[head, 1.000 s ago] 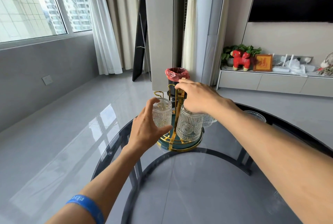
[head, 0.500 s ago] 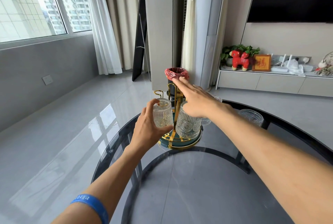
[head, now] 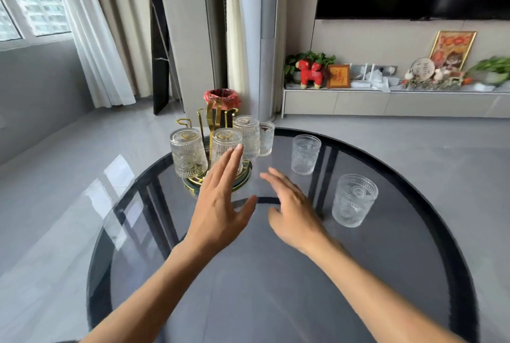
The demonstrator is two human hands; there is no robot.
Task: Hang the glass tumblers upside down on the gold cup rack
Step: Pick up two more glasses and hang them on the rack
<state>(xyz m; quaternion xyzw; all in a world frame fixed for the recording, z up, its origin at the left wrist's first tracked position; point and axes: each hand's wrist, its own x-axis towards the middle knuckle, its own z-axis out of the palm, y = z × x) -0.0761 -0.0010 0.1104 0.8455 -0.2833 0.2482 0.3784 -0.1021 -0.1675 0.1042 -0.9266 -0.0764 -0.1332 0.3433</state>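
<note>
Both hands hover empty with fingers spread, the left hand [head: 220,213] near the gold cup rack [head: 218,174], which carries inverted tumblers. The right hand [head: 295,215] should probably take the tumbler [head: 354,200] upright on the counter [head: 276,287] at its three o'clock, by the ribbed wall, and invert it before hanging.

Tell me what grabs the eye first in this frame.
The gold cup rack at the far left of the round glass table, with patterned tumblers hanging upside down on it. Both hands, left hand and right hand, hover open and empty just in front of it. Two upright tumblers, far one and near one, wait on the table's right.
</note>
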